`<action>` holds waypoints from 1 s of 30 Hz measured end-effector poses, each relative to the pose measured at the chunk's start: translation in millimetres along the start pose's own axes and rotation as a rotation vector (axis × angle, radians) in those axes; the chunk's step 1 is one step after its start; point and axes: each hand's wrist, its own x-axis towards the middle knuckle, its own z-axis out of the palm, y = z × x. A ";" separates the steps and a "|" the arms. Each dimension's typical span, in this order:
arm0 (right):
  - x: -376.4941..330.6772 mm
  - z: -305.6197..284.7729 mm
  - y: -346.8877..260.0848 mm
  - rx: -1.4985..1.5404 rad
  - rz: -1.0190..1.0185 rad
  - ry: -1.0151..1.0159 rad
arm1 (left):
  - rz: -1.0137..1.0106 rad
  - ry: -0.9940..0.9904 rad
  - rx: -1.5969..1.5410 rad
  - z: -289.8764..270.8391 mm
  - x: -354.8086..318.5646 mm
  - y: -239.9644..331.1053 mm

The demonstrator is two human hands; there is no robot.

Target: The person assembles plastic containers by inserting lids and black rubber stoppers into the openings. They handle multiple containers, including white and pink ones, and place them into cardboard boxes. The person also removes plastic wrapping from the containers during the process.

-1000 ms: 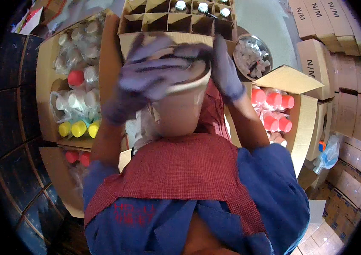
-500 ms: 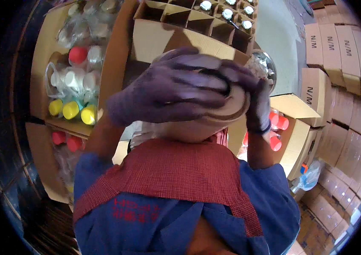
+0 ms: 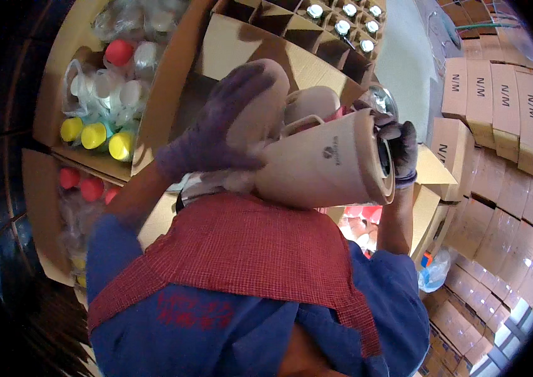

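A beige jug [image 3: 317, 160] with a loop handle and a small dark mark lies tilted across my lap, its open end to the right. My right hand [image 3: 401, 141], in a dark glove, is closed over the rim there, fingers bent at the dark opening. My left hand [image 3: 213, 129], gloved in purple, grips a rounded beige piece [image 3: 269, 94] between fingers and thumb at the jug's other end. I cannot tell whether that piece is joined to the jug. Another rounded beige thing [image 3: 313, 103] shows behind the handle.
At left stands a carton [image 3: 169, 81] of plastic-wrapped bottles with red, white and yellow caps. Ahead is a divided carton [image 3: 266, 44] holding several white-capped bottles. A metal bowl [image 3: 384, 99] sits beyond my right hand. Stacked cartons [image 3: 495, 182] line the right side.
The jug has swung so its open end points right and its side mark shows. My hands have moved apart, the left to the rounded end, the right staying at the rim.
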 end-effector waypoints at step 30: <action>223.1 -33.5 10.5 -0.451 0.041 0.349 | -0.450 0.312 -0.564 30.0 205.9 -85.2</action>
